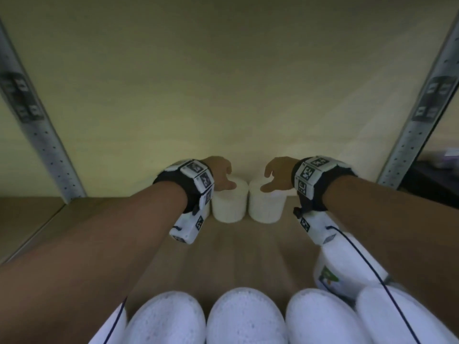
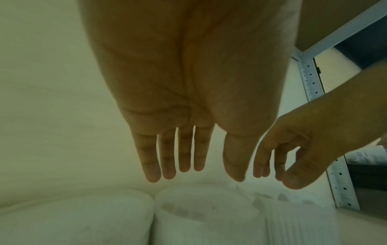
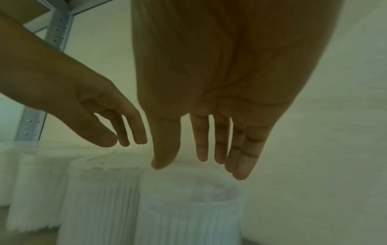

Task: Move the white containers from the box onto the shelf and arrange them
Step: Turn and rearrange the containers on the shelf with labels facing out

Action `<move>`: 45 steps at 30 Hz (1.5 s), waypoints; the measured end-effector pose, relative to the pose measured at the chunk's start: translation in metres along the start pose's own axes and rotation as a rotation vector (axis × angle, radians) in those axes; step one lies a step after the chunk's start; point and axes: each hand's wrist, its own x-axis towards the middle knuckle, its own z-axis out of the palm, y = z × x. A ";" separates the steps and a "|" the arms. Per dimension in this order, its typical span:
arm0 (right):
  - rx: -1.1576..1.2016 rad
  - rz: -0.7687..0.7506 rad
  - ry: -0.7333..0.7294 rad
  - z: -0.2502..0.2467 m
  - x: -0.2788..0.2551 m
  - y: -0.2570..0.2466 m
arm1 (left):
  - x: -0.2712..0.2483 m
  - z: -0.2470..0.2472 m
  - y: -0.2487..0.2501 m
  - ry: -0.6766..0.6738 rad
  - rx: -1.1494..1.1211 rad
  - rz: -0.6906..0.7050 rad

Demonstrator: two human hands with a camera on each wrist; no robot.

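On the wooden shelf (image 1: 236, 247), near its back edge, two containers (image 1: 229, 203) stand upright; left hand (image 1: 219, 173) and right hand (image 1: 278, 173) hover empty, fingers relaxed. Likely light, crushable foam: grip sidewalls gently

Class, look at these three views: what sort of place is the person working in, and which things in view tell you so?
Probably a storeroom or stockroom. Perforated metal shelf posts frame a wooden shelf board against a plain wall, and many identical white containers stand on it. Both hands, left hand and right hand, hover open above them.
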 end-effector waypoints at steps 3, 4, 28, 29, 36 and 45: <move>-0.012 0.004 -0.014 0.008 0.006 -0.002 | 0.009 0.006 0.003 -0.048 0.020 0.008; -0.008 0.012 -0.014 0.011 0.006 -0.002 | 0.013 0.010 0.003 -0.069 0.031 0.011; 0.028 0.000 0.026 0.011 -0.002 -0.001 | 0.004 0.024 0.002 0.068 -0.043 0.061; 0.004 0.018 0.003 0.013 -0.002 -0.002 | 0.004 0.025 0.002 0.070 -0.043 0.061; -0.022 0.032 -0.016 0.015 0.000 -0.003 | 0.006 0.026 0.003 0.069 -0.050 0.056; -0.043 -0.079 -0.051 0.009 -0.003 0.000 | 0.003 0.026 0.004 0.063 -0.048 0.053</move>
